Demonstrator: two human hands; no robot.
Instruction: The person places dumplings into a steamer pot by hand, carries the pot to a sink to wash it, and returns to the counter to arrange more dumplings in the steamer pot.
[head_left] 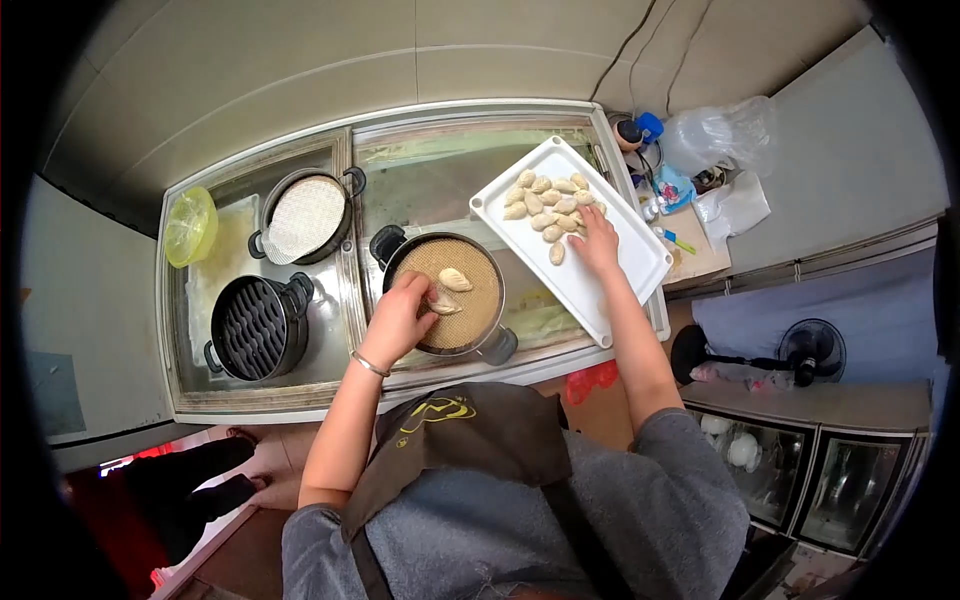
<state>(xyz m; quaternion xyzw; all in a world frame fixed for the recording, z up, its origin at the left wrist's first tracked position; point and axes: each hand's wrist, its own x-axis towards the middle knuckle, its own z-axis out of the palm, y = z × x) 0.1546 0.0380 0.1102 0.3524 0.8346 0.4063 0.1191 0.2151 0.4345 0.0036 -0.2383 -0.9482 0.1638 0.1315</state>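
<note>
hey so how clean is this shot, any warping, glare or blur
Head view: strong fisheye warping, seams on the tiled wall bowed, corners black; head view: pale, hazy reflections on the glass top; head view: dumplings on the white tray fairly crisp, little visible blur.

Kitchen or food shop, glass-topped counter [400,392], black pots [258,328], glass-fronted cabinet [850,490], tiled wall [300,50]

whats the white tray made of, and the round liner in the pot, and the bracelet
White tray: probably plastic, smooth with a slight sheen and thick, rounded rim.
Liner: tan, matte mesh showing a fine grid; plant fiber, silicone or other, I can't tell.
Bracelet: likely polished metal, given its silvery shine.
</note>
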